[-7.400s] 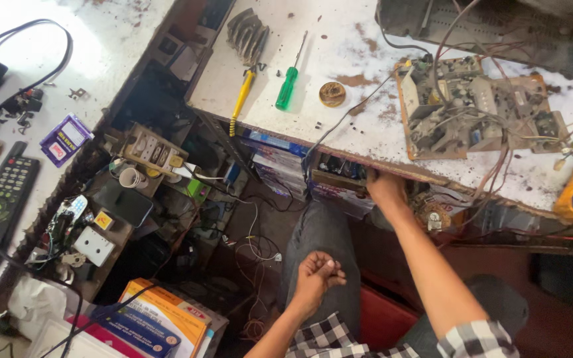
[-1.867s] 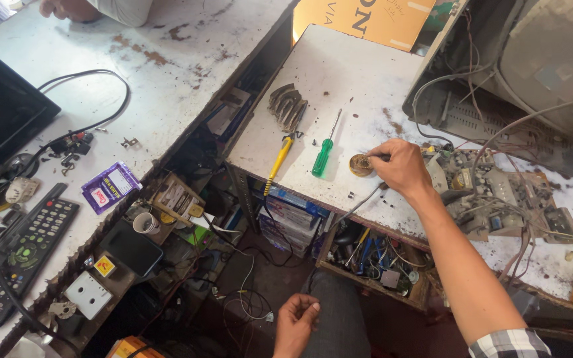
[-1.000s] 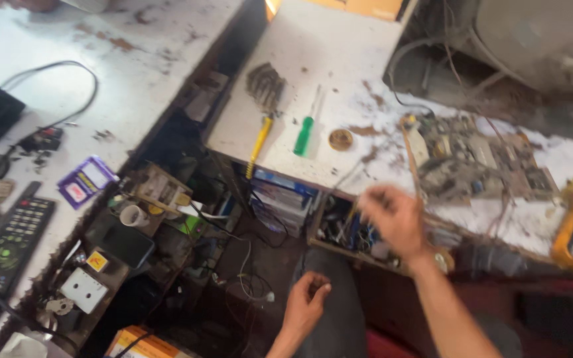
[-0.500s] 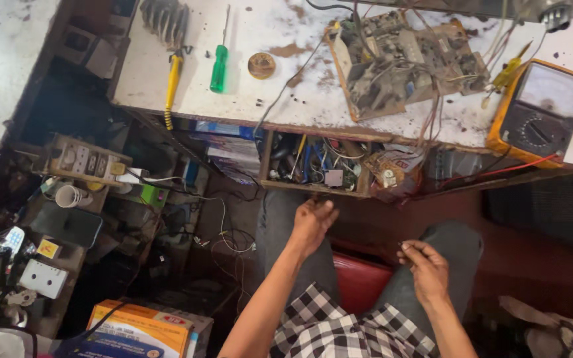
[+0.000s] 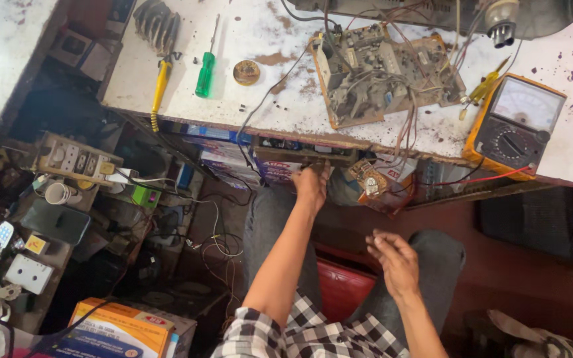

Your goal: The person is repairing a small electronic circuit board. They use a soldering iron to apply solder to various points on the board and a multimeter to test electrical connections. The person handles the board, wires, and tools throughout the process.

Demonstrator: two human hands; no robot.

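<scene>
1. the left hand (image 5: pixel 313 185) reaches forward to the drawer (image 5: pixel 303 156) just under the bench edge; its fingers rest on the drawer's front lip, curled over it, though whether they truly grip it is hard to tell.
2. the drawer is a shallow, dark tray of worn wood, pulled only a little way out, with small dark parts showing inside; it sits below the circuit board (image 5: pixel 382 69) and between stacked boxes (image 5: pixel 223 149) and a small coil part (image 5: pixel 368 179).
3. the right hand (image 5: pixel 396 262) hovers above the right knee, palm down, fingers loosely spread and half open, holding nothing.
4. on the bench (image 5: pixel 273 113), stained white, lie a green screwdriver (image 5: pixel 205 69), a yellow-handled tool (image 5: pixel 159 89) and a round tin (image 5: pixel 246 72), all well apart from both hands.
5. a yellow meter (image 5: pixel 515 122) sits at the bench's right end, its red lead (image 5: pixel 479 179) trailing under the edge.
6. a red stool (image 5: pixel 339 288) shows between the knees.
</scene>
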